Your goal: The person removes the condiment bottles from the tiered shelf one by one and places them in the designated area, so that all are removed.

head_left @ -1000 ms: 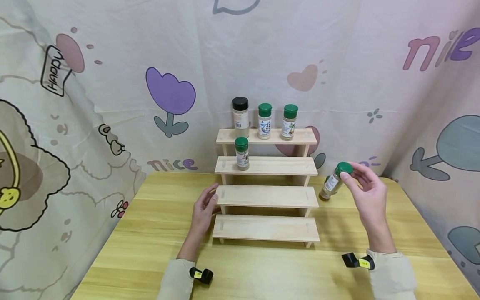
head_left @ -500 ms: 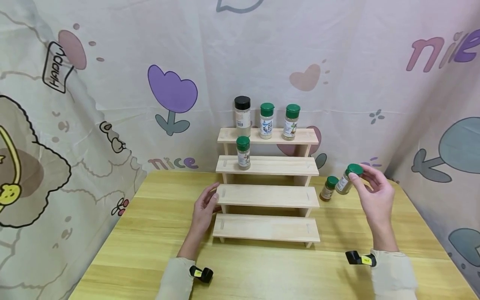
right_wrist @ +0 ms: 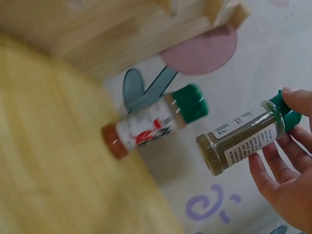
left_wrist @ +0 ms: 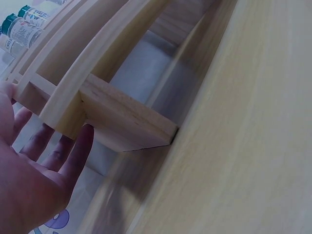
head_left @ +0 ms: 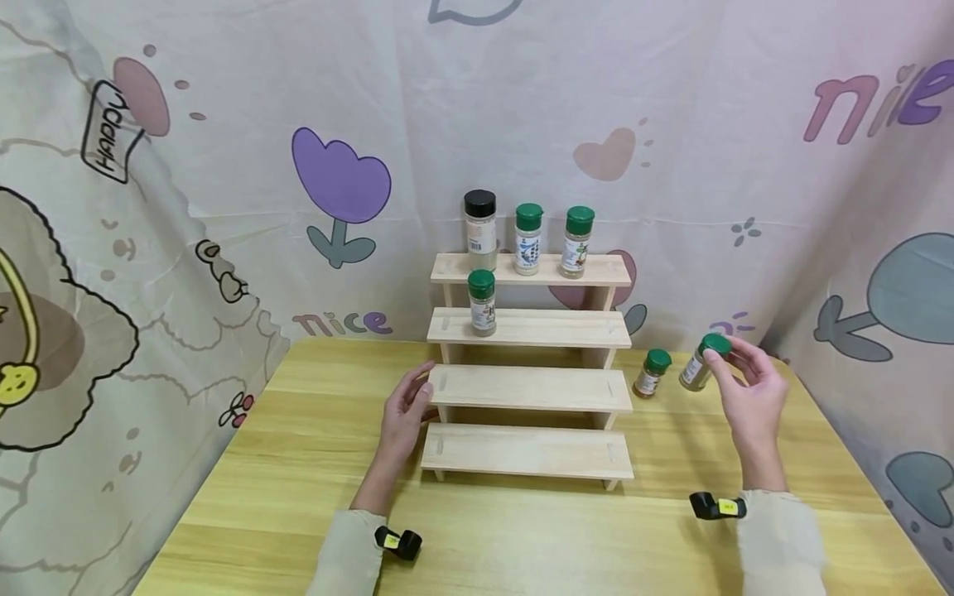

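My right hand point(head_left: 751, 396) pinches a spice jar point(right_wrist: 241, 139) by its green cap, thumb on one side and fingers on the other. The jar tilts and holds brown-grey powder behind a white label. Just left of it, a second green-capped spice jar point(head_left: 650, 374) with reddish-brown contents stands on the table. At the left side of a four-step wooden rack point(head_left: 529, 386), my left hand point(head_left: 402, 414) rests its fingertips against the end of a lower step. Those fingers point(left_wrist: 78, 151) are nearly straight in the left wrist view.
On the rack's top step stand a black-capped jar point(head_left: 480, 232) and two green-capped jars, one of them a blue-labelled jar point(head_left: 527, 240). Another green-capped jar point(head_left: 483, 304) stands at the left of the second step. A printed cloth point(head_left: 462, 108) hangs behind the table point(head_left: 313, 497).
My right hand has carried its jar to the right, away from the reddish-brown jar, which it partly covered before. The left hand has stayed at the rack.
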A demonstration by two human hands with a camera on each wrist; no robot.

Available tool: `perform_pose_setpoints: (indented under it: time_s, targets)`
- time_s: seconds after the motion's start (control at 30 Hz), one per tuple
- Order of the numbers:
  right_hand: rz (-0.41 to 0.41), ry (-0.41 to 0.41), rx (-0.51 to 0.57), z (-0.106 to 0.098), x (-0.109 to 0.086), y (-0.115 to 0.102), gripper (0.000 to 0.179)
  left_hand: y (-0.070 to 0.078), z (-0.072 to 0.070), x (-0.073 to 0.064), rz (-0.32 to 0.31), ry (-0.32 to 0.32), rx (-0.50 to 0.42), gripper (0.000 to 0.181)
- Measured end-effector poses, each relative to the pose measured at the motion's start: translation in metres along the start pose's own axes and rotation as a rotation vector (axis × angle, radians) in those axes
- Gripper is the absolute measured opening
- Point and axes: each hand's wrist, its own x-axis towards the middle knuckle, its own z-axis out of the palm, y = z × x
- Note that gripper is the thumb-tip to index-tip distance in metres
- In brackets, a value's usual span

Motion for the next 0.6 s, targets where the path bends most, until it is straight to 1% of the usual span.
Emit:
perform_pose_setpoints:
  time_s: [0.17, 0.4, 0.53, 0.6]
  targets:
    - [0.032, 0.008, 0.032, 0.001, 0.004, 0.018, 0.038, 0.000, -0.001, 0.000, -0.006, -0.001, 0.000, 0.038]
    - [0.053, -0.011, -0.022, 0.003, 0.006, 0.038, 0.039, 0.000, -0.001, 0.000, -0.011, 0.000, 0.007, 0.039]
    - [0.067, -0.005, -0.004, 0.004, 0.006, 0.047, 0.036, 0.000, 0.000, 0.001, -0.002, -0.003, -0.007, 0.039]
    - [0.077, 0.000, 0.025, 0.004, 0.007, 0.050, 0.035, 0.000, 0.000, 0.001, 0.004, -0.003, -0.009, 0.039]
